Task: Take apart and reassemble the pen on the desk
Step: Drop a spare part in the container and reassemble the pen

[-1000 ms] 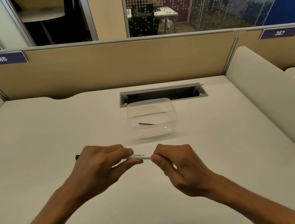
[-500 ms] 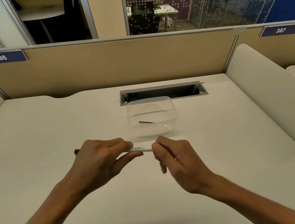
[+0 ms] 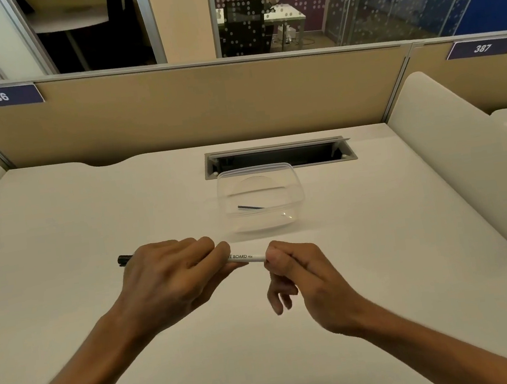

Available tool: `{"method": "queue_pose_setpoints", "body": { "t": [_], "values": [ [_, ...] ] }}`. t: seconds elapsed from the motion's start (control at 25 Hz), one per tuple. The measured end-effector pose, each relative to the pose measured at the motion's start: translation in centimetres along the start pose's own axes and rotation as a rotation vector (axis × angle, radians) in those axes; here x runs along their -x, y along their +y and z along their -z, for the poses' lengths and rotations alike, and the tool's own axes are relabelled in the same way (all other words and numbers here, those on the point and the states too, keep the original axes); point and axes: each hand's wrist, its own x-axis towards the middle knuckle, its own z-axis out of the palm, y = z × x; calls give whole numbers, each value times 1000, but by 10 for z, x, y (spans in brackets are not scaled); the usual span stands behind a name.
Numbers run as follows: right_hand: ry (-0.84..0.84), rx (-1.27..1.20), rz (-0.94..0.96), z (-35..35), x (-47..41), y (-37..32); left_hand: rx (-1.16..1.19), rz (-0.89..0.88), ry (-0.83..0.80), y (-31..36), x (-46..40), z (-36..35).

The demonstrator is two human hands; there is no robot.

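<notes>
Head view: we see the pen (image 3: 247, 257) held level just above the surface (image 3: 61, 232), in front of a clear tub (image 3: 261, 200). Our left hand (image 3: 167, 274) wraps its fingers round the barrel, with the dark cap end (image 3: 124, 259) sticking out past it on the left. Our right hand (image 3: 299, 273) pinches the white right end between thumb and forefinger, the other fingers hanging loose below. Both grips are therefore closed on the pen.

We judge the task to be part way through: a thin dark rod (image 3: 250, 207), possibly a part of the pen, lies inside the tub, while the barrel and cap look joined. Whether we are now loosening or refitting the end piece, we cannot tell.

Compared with half a second ago, the left hand holds as it did, while the right hand has rolled at the wrist, its lower fingers dropping further, as if twisting the end. The tub and rod have not moved.
</notes>
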Motion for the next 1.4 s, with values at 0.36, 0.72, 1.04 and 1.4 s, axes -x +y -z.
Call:
{"method": "queue_pose_setpoints", "body": {
  "t": [0.36, 0.72, 1.04, 1.4],
  "values": [
    [127, 792, 418, 12, -2, -1, 247, 112, 10, -4, -4, -2],
    [47, 152, -7, 0, 2, 7, 109, 84, 35, 3, 2, -9],
    [125, 761, 388, 8, 0, 2, 234, 126, -62, 1, -2, -9],
    [176, 714, 297, 34, 3, 19, 496, 401, -205, -9, 18, -16]
  ]
}}
